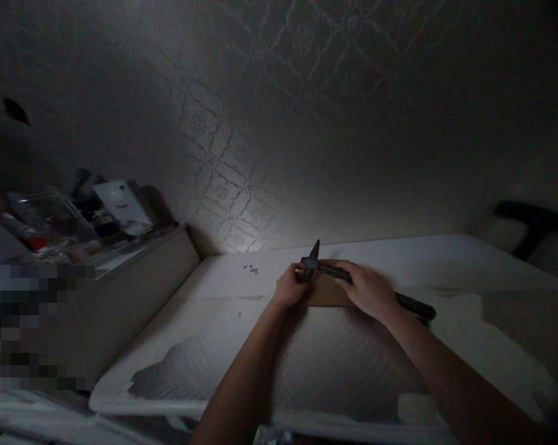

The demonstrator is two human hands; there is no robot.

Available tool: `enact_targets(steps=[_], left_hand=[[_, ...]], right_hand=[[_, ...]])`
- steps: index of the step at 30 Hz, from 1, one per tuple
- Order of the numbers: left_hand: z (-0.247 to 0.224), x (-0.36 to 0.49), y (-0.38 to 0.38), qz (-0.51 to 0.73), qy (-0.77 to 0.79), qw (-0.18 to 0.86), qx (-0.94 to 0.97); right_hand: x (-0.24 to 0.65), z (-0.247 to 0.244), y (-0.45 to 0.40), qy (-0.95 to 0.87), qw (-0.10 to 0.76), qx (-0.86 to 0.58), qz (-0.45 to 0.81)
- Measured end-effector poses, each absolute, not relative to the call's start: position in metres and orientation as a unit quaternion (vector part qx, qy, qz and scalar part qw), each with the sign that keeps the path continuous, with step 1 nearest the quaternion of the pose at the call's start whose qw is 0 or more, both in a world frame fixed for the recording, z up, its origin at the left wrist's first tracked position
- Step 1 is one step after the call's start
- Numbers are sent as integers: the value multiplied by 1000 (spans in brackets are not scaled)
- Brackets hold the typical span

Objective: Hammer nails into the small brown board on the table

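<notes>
A dark hammer [341,272] lies slantwise across my view, its pointed head end upward. My right hand [369,289] is wrapped round the middle of its handle, and the handle's butt sticks out past the wrist. Below the hammer is a flat brown board [325,295], partly covered by both hands. My left hand [290,285] is at the board's left edge, fingers bent close together beside the hammer head. What those fingers pinch, if anything, is hidden by the head. Several tiny dark pieces [251,269], too small to name, lie scattered left of the board.
Everything rests on a worn white tabletop [232,330] with grey patches, against a patterned wall [241,179]. At left, a cabinet [139,293] carries a white box [123,201], a wire basket [56,213] and clutter. A dark bar-like object [533,216] stands at right.
</notes>
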State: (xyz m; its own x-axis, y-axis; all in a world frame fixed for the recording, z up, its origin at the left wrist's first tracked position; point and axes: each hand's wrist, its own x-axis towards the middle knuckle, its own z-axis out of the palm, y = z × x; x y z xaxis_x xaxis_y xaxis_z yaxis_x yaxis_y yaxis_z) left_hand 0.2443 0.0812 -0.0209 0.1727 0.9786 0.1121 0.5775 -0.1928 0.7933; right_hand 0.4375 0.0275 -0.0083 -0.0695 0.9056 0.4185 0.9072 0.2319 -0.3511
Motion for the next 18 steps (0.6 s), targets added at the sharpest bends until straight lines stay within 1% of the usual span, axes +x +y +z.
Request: enact_targets(steps=[6,14,18], left_hand=[[-21,244,82,328,547,326,698],[-16,243,80,346,521,393,674],[-16,242,80,337,534,392,669]], right_hand=[[440,-7,29,-725,291,-624,-4],[439,-7,27,-727,294,-621,-7],[440,-5,26,-724,283,-629,-8]])
